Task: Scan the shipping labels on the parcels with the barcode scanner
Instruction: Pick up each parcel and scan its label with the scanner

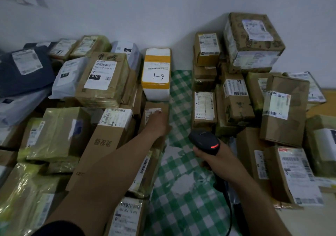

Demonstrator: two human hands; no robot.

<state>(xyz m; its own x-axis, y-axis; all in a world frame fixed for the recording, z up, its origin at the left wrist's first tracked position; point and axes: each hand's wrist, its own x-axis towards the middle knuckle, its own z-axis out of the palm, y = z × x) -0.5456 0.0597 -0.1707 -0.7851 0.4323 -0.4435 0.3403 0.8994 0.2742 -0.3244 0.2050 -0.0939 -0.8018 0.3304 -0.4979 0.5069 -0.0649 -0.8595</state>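
My right hand point(217, 160) grips the handle of a black barcode scanner point(204, 141) with a red light on its head, held over the checked cloth. The scanner's head points toward the far left. My left hand point(157, 122) reaches forward and rests on a small brown parcel point(164, 106); its fingers cover part of that parcel's white shipping label point(152, 111). Just beyond stands a white foam box point(157, 74) with yellow tape, a barcode label and "1-9" written on it.
Several labelled cardboard boxes and bags are piled on the left point(103, 74) and on the right point(252, 39). A green checked cloth point(181, 190) runs as a narrow strip between the piles. A white wall is behind. The scanner's cable point(229, 215) hangs toward me.
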